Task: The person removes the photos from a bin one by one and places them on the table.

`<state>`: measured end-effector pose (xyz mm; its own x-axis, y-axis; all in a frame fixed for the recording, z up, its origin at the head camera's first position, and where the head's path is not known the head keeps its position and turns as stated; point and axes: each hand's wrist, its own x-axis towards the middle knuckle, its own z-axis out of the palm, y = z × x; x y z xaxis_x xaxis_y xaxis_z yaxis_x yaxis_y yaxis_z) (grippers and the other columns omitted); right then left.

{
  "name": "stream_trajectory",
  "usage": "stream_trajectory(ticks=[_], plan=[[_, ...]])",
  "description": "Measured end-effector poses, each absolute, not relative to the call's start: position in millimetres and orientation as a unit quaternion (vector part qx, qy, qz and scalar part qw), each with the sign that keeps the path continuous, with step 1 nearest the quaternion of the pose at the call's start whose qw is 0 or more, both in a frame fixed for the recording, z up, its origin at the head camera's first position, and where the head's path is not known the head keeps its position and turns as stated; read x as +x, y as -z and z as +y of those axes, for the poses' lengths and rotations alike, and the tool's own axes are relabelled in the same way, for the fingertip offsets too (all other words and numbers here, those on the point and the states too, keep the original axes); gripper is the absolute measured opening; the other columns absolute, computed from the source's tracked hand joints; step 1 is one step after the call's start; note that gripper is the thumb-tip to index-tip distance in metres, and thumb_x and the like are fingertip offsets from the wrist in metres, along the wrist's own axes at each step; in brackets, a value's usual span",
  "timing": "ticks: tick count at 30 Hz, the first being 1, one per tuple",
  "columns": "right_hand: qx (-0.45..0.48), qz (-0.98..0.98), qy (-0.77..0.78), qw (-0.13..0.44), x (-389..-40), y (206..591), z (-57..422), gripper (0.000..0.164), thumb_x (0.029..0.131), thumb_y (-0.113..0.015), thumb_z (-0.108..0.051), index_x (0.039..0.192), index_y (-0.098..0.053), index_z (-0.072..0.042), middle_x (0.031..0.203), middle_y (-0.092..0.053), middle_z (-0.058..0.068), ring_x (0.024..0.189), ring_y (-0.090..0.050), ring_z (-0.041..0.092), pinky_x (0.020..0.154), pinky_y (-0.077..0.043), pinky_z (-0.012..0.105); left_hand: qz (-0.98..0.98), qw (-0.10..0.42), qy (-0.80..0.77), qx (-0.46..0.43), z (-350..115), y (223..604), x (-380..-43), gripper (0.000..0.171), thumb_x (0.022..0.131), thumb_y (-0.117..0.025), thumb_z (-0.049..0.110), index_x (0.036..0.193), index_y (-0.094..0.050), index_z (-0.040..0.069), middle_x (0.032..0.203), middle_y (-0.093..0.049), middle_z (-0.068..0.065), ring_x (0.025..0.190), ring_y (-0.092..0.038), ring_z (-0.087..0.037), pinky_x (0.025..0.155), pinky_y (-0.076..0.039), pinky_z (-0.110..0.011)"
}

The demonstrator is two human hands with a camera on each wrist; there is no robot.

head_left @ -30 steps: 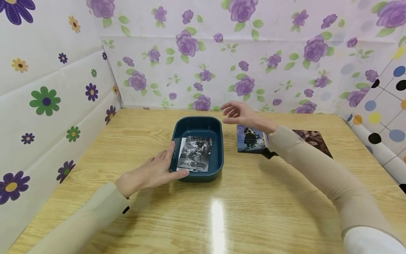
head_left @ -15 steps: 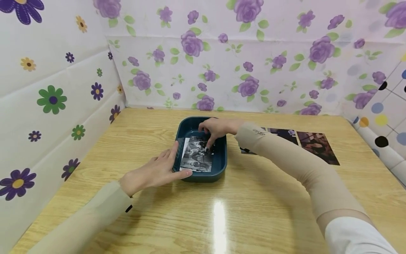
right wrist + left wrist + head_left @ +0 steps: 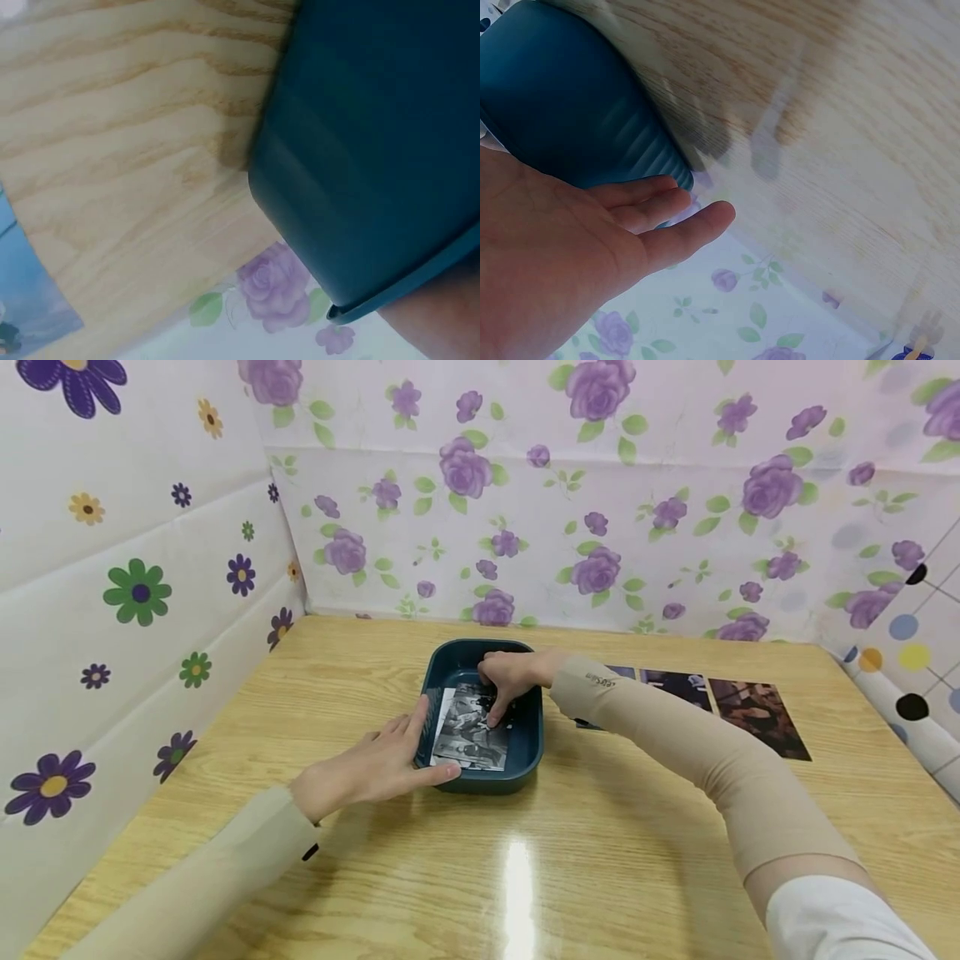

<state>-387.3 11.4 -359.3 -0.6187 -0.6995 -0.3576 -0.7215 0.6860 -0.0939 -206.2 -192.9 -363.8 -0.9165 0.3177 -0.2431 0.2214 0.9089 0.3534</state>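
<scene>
A dark teal tray (image 3: 491, 783) stands on the wooden table, with a stack of black-and-white photos (image 3: 468, 739) inside. My left hand (image 3: 375, 766) lies along its left side, fingers straight, thumb at the near corner. In the left wrist view that hand (image 3: 577, 240) is held flat beside the ribbed tray wall (image 3: 622, 127). My right hand (image 3: 513, 678) reaches over the right wall into the tray, thumb tip on the top photo and fingers near its far edge. I cannot tell whether it pinches a photo. In the right wrist view the tray wall (image 3: 360, 150) mostly hides that hand (image 3: 435, 319).
Right of the tray, a row of colour photos lies flat: a blue one (image 3: 622, 672) partly under the right forearm, a dark one (image 3: 678, 687), and a brown one (image 3: 757, 714). Flowered cloth (image 3: 420, 527) walls the table's back; another patterned cloth (image 3: 142, 677) stands at the left.
My right hand has come from above the table right of the tray, moving left and down onto the photos inside. The left hand has kept its place at the tray; the view has shifted slightly.
</scene>
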Motion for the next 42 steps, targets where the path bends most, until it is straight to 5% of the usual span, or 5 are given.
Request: stream_trajectory(ticks=[14, 21, 27, 37, 42], plan=[[-0.420, 0.889, 0.098, 0.154, -380, 362, 22, 0.073, 0.074, -0.085, -0.034, 0.127, -0.040, -0.009, 0.111, -0.055, 0.011, 0.089, -0.050, 0.023, 0.082, -0.043, 0.036, 0.965, 0.155, -0.158, 0.139, -191, 363, -206, 0.113, 0.081, -0.037, 0.085, 0.154, 0.018, 0.017, 0.163, -0.004, -0.014, 0.150, -0.011, -0.036, 0.114, -0.017, -0.065], [-0.412, 0.861, 0.258, 0.150, -374, 359, 32, 0.058, 0.083, -0.076, -0.012, 0.132, -0.045, -0.016, 0.136, -0.048, 0.009, 0.122, -0.049, 0.024, 0.102, -0.042, 0.042, 0.966, 0.154, -0.150, 0.141, -190, 364, -207, 0.113, 0.081, -0.036, 0.085, 0.154, 0.018, 0.018, 0.163, -0.008, -0.016, 0.150, -0.013, -0.036, 0.113, -0.019, -0.066], [-0.333, 0.828, 0.392, 0.222, -370, 344, 45, 0.054, 0.089, -0.067, -0.002, 0.135, -0.044, -0.018, 0.142, -0.039, 0.009, 0.122, -0.044, 0.026, 0.095, -0.046, 0.040, 0.966, 0.155, -0.151, 0.140, -189, 362, -207, 0.112, 0.081, -0.037, 0.084, 0.153, 0.019, 0.018, 0.162, -0.008, -0.017, 0.150, -0.013, -0.037, 0.113, -0.018, -0.067], [-0.249, 0.757, 0.549, 0.253, -388, 304, 109, 0.057, 0.088, -0.057, 0.012, 0.135, -0.039, -0.015, 0.136, -0.038, 0.016, 0.108, -0.053, 0.028, 0.083, -0.055, 0.038, 0.968, 0.148, -0.141, 0.143, -189, 364, -208, 0.114, 0.080, -0.037, 0.085, 0.152, 0.021, 0.019, 0.163, -0.006, -0.015, 0.150, -0.013, -0.037, 0.113, -0.019, -0.066], [-0.244, 0.790, 0.515, 0.225, -394, 294, 163, 0.057, 0.090, -0.057, 0.009, 0.138, -0.038, -0.014, 0.156, -0.017, 0.010, 0.111, -0.051, 0.026, 0.086, -0.052, 0.034, 0.968, 0.150, -0.144, 0.141, -189, 365, -208, 0.114, 0.080, -0.038, 0.085, 0.153, 0.018, 0.017, 0.163, -0.005, -0.014, 0.150, -0.012, -0.037, 0.113, -0.019, -0.066]])
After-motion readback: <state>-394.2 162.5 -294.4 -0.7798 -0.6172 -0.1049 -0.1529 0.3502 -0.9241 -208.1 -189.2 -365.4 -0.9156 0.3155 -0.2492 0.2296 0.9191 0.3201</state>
